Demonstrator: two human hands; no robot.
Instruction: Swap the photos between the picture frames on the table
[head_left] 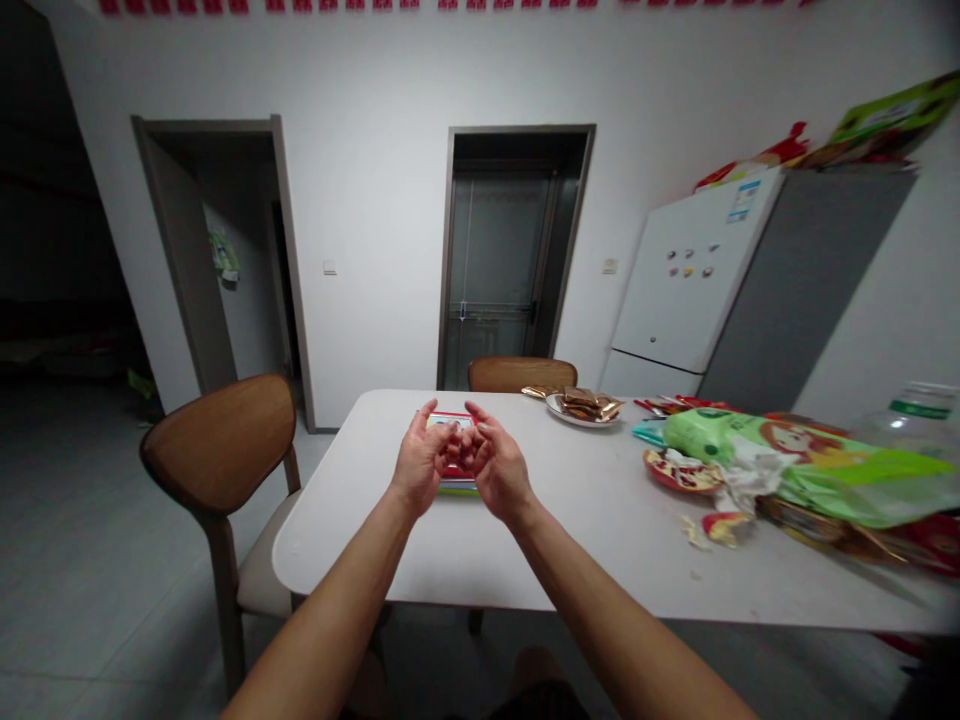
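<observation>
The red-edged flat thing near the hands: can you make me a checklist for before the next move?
1. Both hands in view: ok; left hand and right hand are over the white table.
2. Red-edged flat thing fully visible: not ok; the hands hide part of it.
3. Fingers not holding anything small: cannot tell; the fingertips are too blurred.
4. Plate of gold-wrapped packets apart from the hands: ok.
5. Cut pomegranate apart from the hands: ok; it lies off to the right.
</observation>
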